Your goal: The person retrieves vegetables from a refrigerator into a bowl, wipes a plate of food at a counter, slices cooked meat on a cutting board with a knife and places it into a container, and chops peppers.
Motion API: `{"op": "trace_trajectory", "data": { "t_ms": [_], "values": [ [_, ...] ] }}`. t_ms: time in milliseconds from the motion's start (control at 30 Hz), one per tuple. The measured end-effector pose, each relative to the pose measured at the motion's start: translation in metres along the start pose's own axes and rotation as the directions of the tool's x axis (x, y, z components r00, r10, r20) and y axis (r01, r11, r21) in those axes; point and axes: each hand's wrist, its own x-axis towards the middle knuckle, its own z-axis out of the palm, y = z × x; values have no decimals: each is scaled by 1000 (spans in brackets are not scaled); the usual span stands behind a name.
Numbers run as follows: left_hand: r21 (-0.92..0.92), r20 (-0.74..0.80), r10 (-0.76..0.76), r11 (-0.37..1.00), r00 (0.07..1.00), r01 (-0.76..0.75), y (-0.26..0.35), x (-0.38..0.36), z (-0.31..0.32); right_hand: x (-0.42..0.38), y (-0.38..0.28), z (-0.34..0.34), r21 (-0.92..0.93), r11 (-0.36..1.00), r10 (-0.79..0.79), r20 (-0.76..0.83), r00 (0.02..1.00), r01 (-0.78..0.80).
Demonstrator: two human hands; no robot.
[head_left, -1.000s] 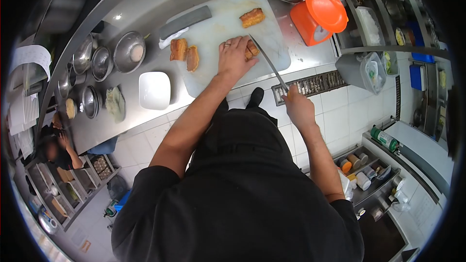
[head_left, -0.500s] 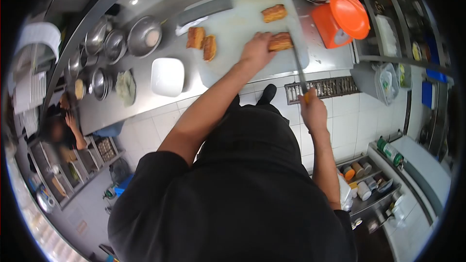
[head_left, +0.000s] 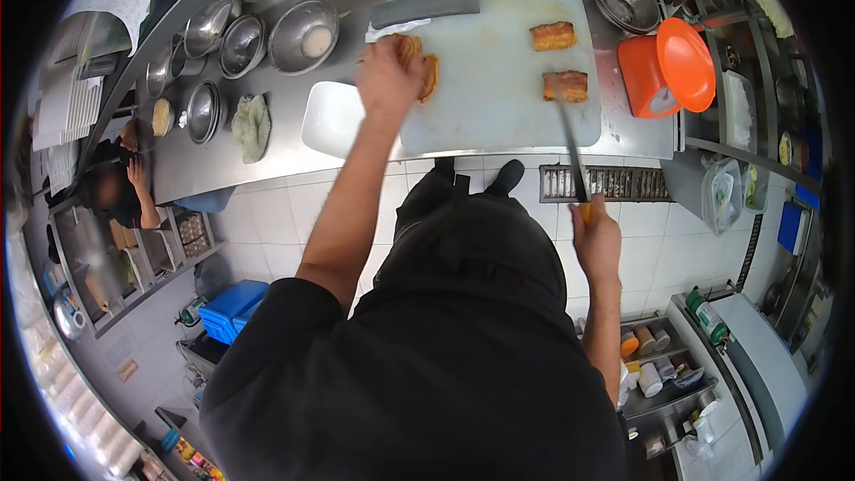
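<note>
Left hand (head_left: 385,80) closes its grip on meat pieces (head_left: 420,67) at the cutting board's (head_left: 490,62) left edge; right hand (head_left: 595,236) grips a knife (head_left: 570,138).

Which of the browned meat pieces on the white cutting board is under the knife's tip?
The nearer of the two right-side pieces: the knife in the right hand ends on it. The farther piece lies free, and the left hand covers the left pieces.

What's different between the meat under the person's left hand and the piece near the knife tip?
The meat under the left hand sits at the cutting board's left edge, two pieces close together and partly covered by the hand. The piece near the knife tip lies alone on the right side, uncovered, with the knife in the right hand reaching toward it. Both are orange-brown and lie on the same white board.
</note>
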Motion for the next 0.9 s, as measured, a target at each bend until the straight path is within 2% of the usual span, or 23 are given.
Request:
{"op": "trace_trajectory", "data": {
  "t_ms": [33,67,133,200,333,433,533,600,667,733,833,900],
  "values": [
    [91,52,-73,994,996,68,-10,8,-6,-2,-3,6,31,997,-77,-5,997,77],
    [66,106,-83,995,991,77,-24,17,-1,-2,-5,14,22,994,-104,27,994,103],
    [5,228,-88,996,970,89,-47,29,18,4,-3,29,-32,994,-100,151,983,106],
    [44,389,-187,982,902,185,-38,42,9,8,3,41,-45,996,-70,163,984,78],
    [58,350,-235,972,907,229,-20,37,-14,6,-1,29,-50,999,-8,177,984,17],
    [-77,253,-253,957,934,280,-36,32,-6,1,1,23,-23,1000,13,146,989,-9],
    [-320,208,-171,919,963,232,-31,24,-4,-7,-5,13,19,999,39,99,994,-41],
    [-395,350,-12,905,937,159,37,6,-36,-11,-9,11,89,994,59,82,995,-66],
    [-363,336,271,921,902,-141,70,-16,-20,-12,-16,8,126,989,63,74,995,-72],
    [-188,312,416,908,854,-374,95,-42,3,-8,-24,7,106,992,54,73,996,-61],
    [-169,339,390,920,856,-353,99,-61,20,-4,-29,10,46,999,13,61,998,-16],
    [-180,279,388,920,878,-349,93,-64,17,0,-33,9,2,1000,8,93,996,-9]
  ]
}}
